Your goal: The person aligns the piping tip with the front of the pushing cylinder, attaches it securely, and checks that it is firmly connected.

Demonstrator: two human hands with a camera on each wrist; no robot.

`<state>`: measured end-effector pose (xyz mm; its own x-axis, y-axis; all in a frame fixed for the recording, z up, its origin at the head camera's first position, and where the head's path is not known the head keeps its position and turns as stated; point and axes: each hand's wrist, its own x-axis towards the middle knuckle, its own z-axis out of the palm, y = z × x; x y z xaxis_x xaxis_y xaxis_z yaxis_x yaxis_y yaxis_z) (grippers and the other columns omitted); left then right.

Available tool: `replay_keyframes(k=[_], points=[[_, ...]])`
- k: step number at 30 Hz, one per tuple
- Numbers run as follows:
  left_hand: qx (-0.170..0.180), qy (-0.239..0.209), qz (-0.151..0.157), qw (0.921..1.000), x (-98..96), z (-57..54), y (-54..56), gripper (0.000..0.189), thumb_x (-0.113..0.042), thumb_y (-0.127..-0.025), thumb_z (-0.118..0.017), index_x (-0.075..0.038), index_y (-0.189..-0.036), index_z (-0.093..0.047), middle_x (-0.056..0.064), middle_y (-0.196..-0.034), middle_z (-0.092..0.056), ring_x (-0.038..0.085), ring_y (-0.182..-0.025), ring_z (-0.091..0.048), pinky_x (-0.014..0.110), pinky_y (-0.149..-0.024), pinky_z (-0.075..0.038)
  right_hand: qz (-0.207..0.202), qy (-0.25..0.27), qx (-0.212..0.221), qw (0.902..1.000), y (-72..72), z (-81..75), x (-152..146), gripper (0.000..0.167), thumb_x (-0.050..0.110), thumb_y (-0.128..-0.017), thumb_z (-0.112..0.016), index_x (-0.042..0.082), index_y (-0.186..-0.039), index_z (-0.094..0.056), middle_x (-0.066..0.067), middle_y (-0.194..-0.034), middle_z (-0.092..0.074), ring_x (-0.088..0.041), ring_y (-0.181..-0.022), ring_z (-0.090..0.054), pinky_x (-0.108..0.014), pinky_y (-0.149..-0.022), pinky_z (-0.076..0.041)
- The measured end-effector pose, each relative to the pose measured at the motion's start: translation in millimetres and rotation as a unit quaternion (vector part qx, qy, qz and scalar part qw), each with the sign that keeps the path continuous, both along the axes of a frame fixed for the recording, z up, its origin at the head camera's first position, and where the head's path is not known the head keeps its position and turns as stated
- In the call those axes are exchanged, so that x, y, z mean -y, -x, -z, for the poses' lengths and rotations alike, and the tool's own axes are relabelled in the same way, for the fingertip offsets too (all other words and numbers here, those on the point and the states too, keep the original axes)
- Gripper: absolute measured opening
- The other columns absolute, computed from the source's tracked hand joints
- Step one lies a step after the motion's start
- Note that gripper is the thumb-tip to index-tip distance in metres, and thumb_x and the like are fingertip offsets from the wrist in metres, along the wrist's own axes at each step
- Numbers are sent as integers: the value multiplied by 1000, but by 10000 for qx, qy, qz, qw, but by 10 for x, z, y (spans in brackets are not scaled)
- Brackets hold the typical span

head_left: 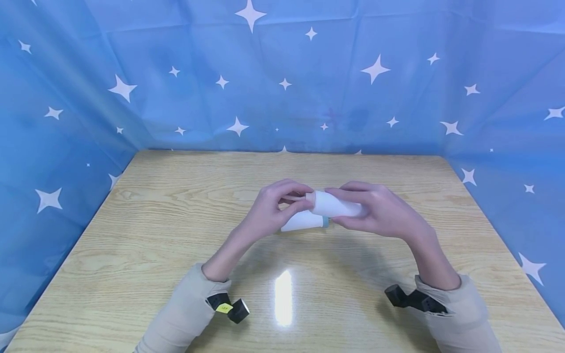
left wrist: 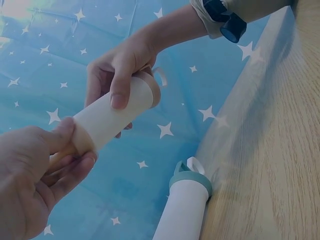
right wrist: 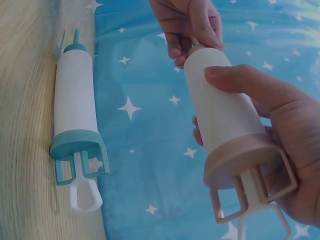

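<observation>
My right hand grips the white barrel of a large plunger syringe, held in the air above the table. In the right wrist view its beige collar has two finger loops, and a white plunger handle extends from it. My left hand pinches the beige tip end, its thumb and fingers hiding most of the nozzle. A second syringe, white with teal ends, lies on the table just behind and below the held one. Its teal nozzle and white ring handle show in the right wrist view.
A wood-grain table spreads beneath both hands. Blue cloth with white stars hangs along its back and sides. Small black cameras are strapped over both light sleeves. A bright reflection lies on the tabletop near the front.
</observation>
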<state>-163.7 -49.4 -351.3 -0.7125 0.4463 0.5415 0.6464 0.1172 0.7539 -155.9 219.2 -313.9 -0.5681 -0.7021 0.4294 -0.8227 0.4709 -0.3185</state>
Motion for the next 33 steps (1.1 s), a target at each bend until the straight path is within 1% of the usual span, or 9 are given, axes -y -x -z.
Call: replay_keyframes(k=[10, 13, 17, 20, 24, 28, 33], points=[[-271, -86, 58, 9996, -10, 0, 5, 24, -5, -89, -77, 0, -112, -73, 9, -106, -71, 15, -97, -71, 25, -85, -60, -7, -8, -49, 10000, 3, 0, -5, 52, 12, -77, -86, 4, -126, -70, -6, -107, -72, -16, -85, -67, -31, -65, -60], [-302, -117, 80, 9994, -12, -6, -1, 24, -5, -89, -77, 0, -113, -72, 9, -106, -71, 15, -96, -71, 25, -85, -60, 21, -17, -32, 10000, 0, -5, -10, 52, 12, -77, -87, 3, -126, -70, -7, -108, -72, -17, -85, -68, -32, -65, -60], [-269, -181, 149, 9994, -17, -6, -6, 28, -5, -90, -77, 0, -117, -71, 9, -108, -70, 16, -96, -71, 26, -83, -60, 73, -25, -19, 10000, -3, -7, -15, 52, 12, -76, -86, 3, -125, -71, -7, -108, -72, -18, -86, -69, -33, -66, -61], [-219, -185, 167, 9995, -17, -5, -9, 29, -6, -90, -77, 0, -117, -70, 9, -109, -70, 15, -96, -71, 27, -82, -61, 24, -7, -28, 10000, 2, -5, -10, 52, 12, -77, -86, 3, -125, -70, -7, -108, -72, -18, -86, -69, -32, -66, -61], [-112, -110, 134, 9998, -14, -7, -12, 27, -7, -90, -77, 0, -116, -71, 9, -111, -70, 15, -96, -70, 26, -82, -61, -67, 26, -39, 10000, 11, -1, -2, 51, 12, -77, -86, 3, -126, -70, -7, -107, -72, -16, -84, -68, -30, -65, -60], [-6, -3, 79, 10000, -7, -2, -10, 27, -8, -90, -77, 0, -116, -72, 9, -112, -70, 14, -96, -69, 26, -81, -61, -71, 28, -43, 10000, 12, 4, 1, 51, 12, -78, -85, 3, -126, -70, -7, -107, -72, -15, -83, -67, -29, -64, -60], [-48, 85, 1, 10000, 0, 4, -8, 26, -7, -90, -78, 0, -114, -73, 9, -109, -71, 14, -96, -70, 25, -81, -60, -31, -19, -12, 10000, 4, 7, 1, 51, 12, -77, -86, 3, -125, -70, -7, -107, -71, -15, -83, -67, -29, -64, -60]])
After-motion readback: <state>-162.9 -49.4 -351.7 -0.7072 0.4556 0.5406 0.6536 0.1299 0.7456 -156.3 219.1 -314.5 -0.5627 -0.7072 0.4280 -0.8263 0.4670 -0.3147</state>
